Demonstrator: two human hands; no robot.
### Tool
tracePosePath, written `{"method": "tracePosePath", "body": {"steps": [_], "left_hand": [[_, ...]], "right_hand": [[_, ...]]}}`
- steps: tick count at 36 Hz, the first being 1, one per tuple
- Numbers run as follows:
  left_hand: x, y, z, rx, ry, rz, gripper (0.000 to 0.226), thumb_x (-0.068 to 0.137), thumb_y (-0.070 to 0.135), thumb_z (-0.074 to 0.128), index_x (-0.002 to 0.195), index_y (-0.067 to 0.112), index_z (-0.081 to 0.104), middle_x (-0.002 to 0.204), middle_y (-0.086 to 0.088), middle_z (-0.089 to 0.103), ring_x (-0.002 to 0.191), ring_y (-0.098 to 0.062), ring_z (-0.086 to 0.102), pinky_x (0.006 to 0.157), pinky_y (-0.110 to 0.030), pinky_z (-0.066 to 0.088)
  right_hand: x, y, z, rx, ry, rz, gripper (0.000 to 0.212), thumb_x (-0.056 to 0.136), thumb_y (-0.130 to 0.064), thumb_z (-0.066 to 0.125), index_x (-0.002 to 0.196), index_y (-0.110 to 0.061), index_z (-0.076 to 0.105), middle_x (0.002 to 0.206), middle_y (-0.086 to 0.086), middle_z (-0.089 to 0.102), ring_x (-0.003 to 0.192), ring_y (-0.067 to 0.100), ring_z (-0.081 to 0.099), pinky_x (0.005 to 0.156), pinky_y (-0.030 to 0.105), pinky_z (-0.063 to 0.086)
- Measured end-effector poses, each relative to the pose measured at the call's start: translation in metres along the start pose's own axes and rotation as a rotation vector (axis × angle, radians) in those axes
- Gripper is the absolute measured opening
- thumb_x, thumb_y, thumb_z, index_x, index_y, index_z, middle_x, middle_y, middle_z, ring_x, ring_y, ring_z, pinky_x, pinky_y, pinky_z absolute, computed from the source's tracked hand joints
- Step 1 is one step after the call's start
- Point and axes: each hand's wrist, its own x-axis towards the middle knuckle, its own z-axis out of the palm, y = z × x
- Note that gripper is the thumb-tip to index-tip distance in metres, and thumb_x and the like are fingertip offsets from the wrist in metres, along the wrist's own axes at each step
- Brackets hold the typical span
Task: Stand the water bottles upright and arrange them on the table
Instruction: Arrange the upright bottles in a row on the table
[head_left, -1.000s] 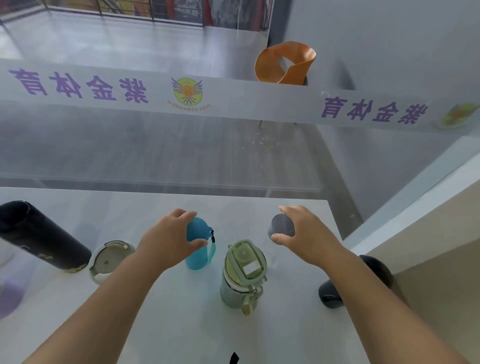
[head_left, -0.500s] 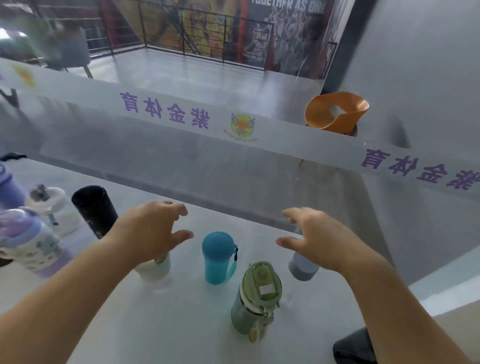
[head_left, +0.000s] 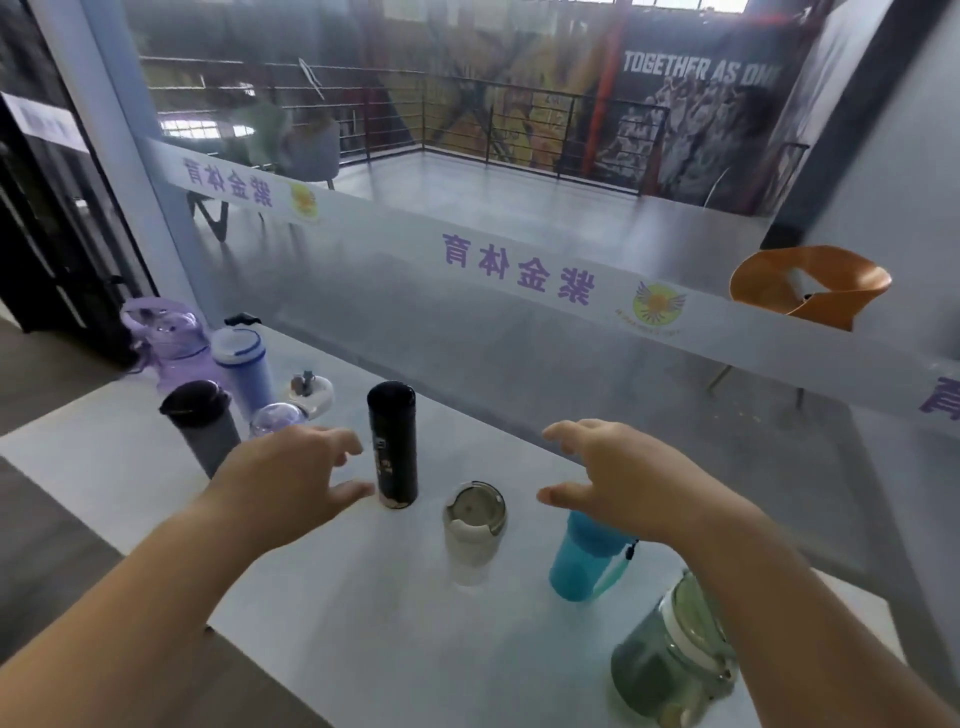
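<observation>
Several bottles stand upright on the white table. A tall black bottle is just right of my left hand, which hovers open and holds nothing. A white bottle with a grey lid stands in the middle. My right hand hovers open above a blue bottle. A green bottle sits under my right forearm. Behind my left hand are a grey bottle, a clear purple-lidded one, a small white one, a pale blue tumbler and a purple jug.
A glass partition with a frosted band of purple lettering rises right behind the table's far edge. An orange chair stands beyond the glass. Dark floor lies to the left of the table.
The view has swung left, showing more bottles. Both hands let go of the blue and grey bottles and now hover open. The black bottle, which lay on its side, now stands upright.
</observation>
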Motion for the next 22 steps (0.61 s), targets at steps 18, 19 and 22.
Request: {"method": "tracePosePath", "body": {"steps": [18,19,22], "left_hand": [[-0.014,-0.233,-0.007,-0.118,-0.106,-0.074,0.035,0.080,0.057,0.058,0.108,0.034,0.059,0.103,0.016,0.064,0.094,-0.008,0.060,0.079,-0.028,0.048],[-0.011,-0.242,-0.007,-0.122,-0.107,-0.078,0.035,0.080,0.057,0.058,0.108,0.035,0.059,0.103,0.017,0.063,0.093,-0.007,0.059,0.079,-0.028,0.047],[0.000,-0.268,-0.003,-0.150,-0.103,-0.102,0.036,0.080,0.056,0.059,0.109,0.034,0.059,0.101,0.017,0.063,0.093,-0.008,0.060,0.080,-0.029,0.048]], "right_hand": [[0.095,-0.217,0.060,0.057,0.116,-0.044,0.043,0.088,-0.044,0.059,0.126,-0.027,0.051,0.123,-0.004,0.061,0.108,0.020,0.058,0.083,0.031,0.045],[0.101,-0.224,0.061,0.063,0.118,-0.049,0.043,0.088,-0.044,0.058,0.127,-0.027,0.051,0.124,-0.005,0.061,0.109,0.019,0.058,0.086,0.031,0.046],[0.125,-0.242,0.064,0.076,0.120,-0.061,0.041,0.088,-0.045,0.058,0.125,-0.026,0.053,0.123,-0.008,0.061,0.109,0.016,0.059,0.088,0.031,0.049]]}}
